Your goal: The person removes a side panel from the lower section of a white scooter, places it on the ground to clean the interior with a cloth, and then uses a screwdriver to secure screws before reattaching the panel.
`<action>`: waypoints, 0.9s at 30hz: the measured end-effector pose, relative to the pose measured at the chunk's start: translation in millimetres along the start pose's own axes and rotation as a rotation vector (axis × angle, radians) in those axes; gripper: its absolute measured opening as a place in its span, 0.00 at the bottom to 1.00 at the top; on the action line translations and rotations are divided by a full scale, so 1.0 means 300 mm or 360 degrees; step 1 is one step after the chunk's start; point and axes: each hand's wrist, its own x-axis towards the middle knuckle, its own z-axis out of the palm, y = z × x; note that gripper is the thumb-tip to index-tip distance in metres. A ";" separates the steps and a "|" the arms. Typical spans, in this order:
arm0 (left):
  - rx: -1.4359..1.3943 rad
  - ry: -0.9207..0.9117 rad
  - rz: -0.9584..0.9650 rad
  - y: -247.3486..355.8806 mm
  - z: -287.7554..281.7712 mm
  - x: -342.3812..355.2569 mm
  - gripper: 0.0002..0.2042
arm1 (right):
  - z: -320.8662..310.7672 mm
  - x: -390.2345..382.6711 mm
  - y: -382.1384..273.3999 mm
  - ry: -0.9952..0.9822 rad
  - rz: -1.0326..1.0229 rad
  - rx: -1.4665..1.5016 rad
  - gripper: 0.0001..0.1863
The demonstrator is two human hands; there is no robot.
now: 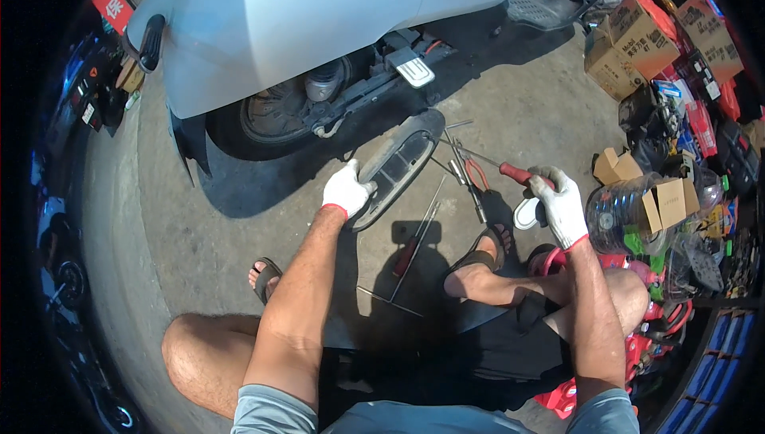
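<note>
My left hand [348, 189], in a white glove with a red cuff, grips the near end of a long dark oval panel [398, 164], slanting up to the right above the floor. My gloved right hand [560, 204] is closed around the red handle of a screwdriver [514, 172]. Its thin shaft points left, toward the panel's far end; whether the tip touches is unclear. Just beneath the right hand shows a white rounded piece [527, 213]; I cannot tell whether that hand holds it. Beyond stands a pale blue scooter [319, 27], its wheel [275, 119] and underside exposed.
Red-handled pliers [476, 173], a metal socket tool [470, 191], a second red-handled screwdriver [406, 257] and a T-shaped bar [390, 301] lie between my feet and the scooter. Cardboard boxes [625, 55], a large clear plastic bottle [621, 215] and clutter crowd the right side.
</note>
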 end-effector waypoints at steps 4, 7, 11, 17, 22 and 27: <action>0.0015 0.0025 0.0050 -0.004 -0.010 -0.006 0.28 | -0.002 -0.012 -0.022 0.0059 0.0001 -0.0145 0.17; 0.0101 0.0024 0.0091 0.027 -0.023 -0.019 0.27 | -0.013 -0.026 -0.036 0.0031 0.0076 -0.0260 0.20; 0.0318 0.0074 0.0235 0.068 -0.043 -0.037 0.26 | -0.021 -0.046 -0.066 -0.0039 0.0228 -0.0323 0.25; 0.0297 0.0260 0.0336 0.065 -0.046 -0.040 0.23 | 0.013 -0.057 0.064 0.0129 -0.0187 -0.0284 0.16; 0.0311 0.0338 0.0368 0.113 -0.093 -0.039 0.22 | 0.038 -0.065 0.114 0.0136 -0.0287 -0.0335 0.17; 0.0344 0.0399 0.0402 0.155 -0.134 -0.020 0.21 | 0.055 -0.082 0.095 0.0101 -0.0110 -0.0146 0.20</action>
